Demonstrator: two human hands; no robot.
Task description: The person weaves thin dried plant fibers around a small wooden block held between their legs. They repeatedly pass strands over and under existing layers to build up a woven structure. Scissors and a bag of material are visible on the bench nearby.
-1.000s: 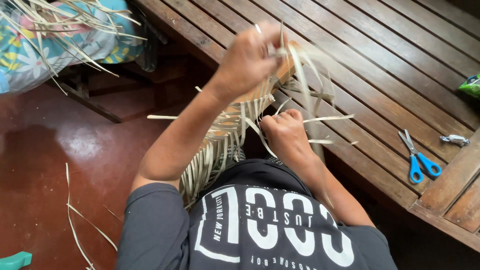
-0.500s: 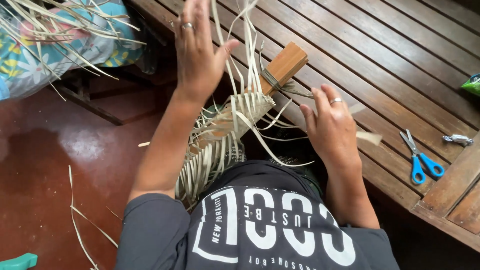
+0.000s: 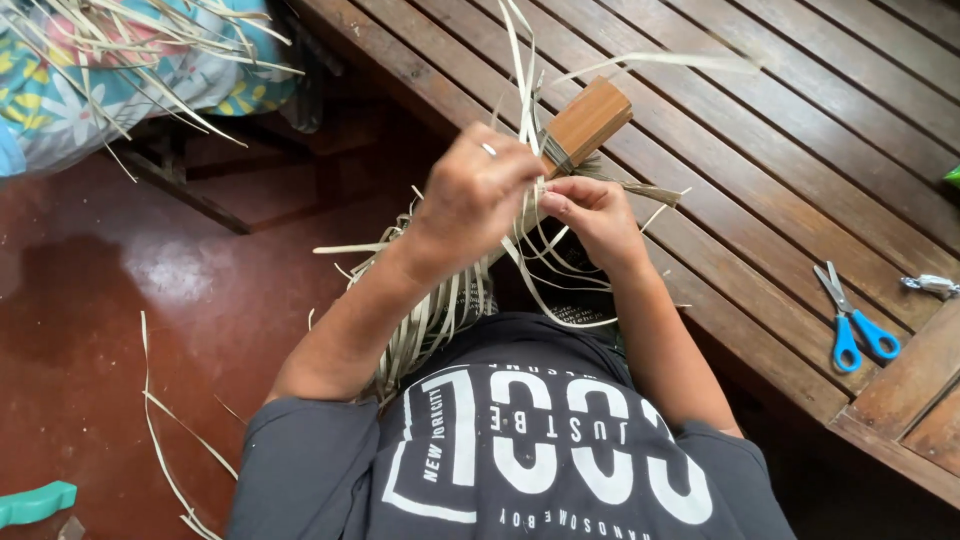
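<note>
The woven strips (image 3: pixel 440 310) hang from a wooden block (image 3: pixel 588 120) that juts over the near edge of the slatted wooden desk (image 3: pixel 800 150), with the finished weave trailing down toward the person's lap. Both hands meet just below the block: the left hand (image 3: pixel 475 205) is closed around a bundle of upright strips, and the right hand (image 3: pixel 592 215) pinches a single strip against the weave, fingertips touching the left.

The strips look thin and dry, so a hard pull could split one or drag the weave loose from the block. The loose ends standing up past the block could also slip out of the left hand's grip and lose their order. The block seems to rest only partly on the desk, so a sideways tug might tip it off the edge.

Half a second ago the hands were well apart, the left raised and spread open above the block, the right lower at the side. Now they have closed in together on the strips.

Blue scissors (image 3: pixel 858 322) lie near the desk's right edge; stray strips (image 3: pixel 160 420) litter the red floor (image 3: pixel 120 300).
</note>
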